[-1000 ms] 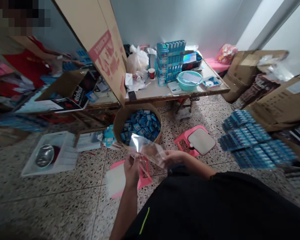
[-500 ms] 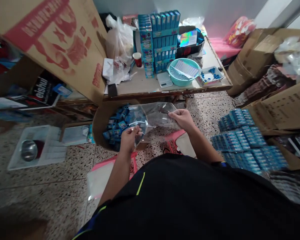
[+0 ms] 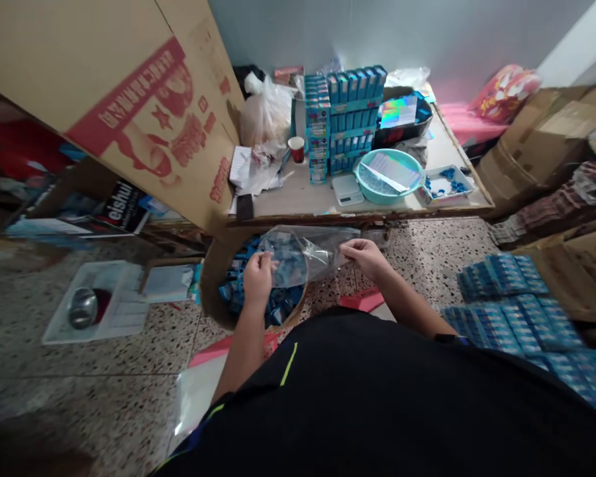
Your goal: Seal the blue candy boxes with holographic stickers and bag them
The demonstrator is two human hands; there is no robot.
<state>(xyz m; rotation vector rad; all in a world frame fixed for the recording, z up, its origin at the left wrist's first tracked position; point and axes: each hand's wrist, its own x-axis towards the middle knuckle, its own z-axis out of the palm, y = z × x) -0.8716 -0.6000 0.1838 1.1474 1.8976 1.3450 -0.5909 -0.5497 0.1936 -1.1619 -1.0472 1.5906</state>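
Observation:
A clear plastic bag is stretched sideways between my two hands. My left hand pinches its left end, fingers closed. At the other end my right hand grips the bag between thumb and fingers. Below the bag, a round-looking cardboard box holds many small blue packets, some seen through the film. Whether anything is inside the bag cannot be made out.
On the table stand stacked blue boxes, a turquoise basin, a white tray and a paper cup. Blue stacks lie at right. A plastic bin sits left; a tall carton rises behind it.
The view has shifted, so the table appears lower and further right. The bag is held more level over the box, and both hands keep their grip on it.

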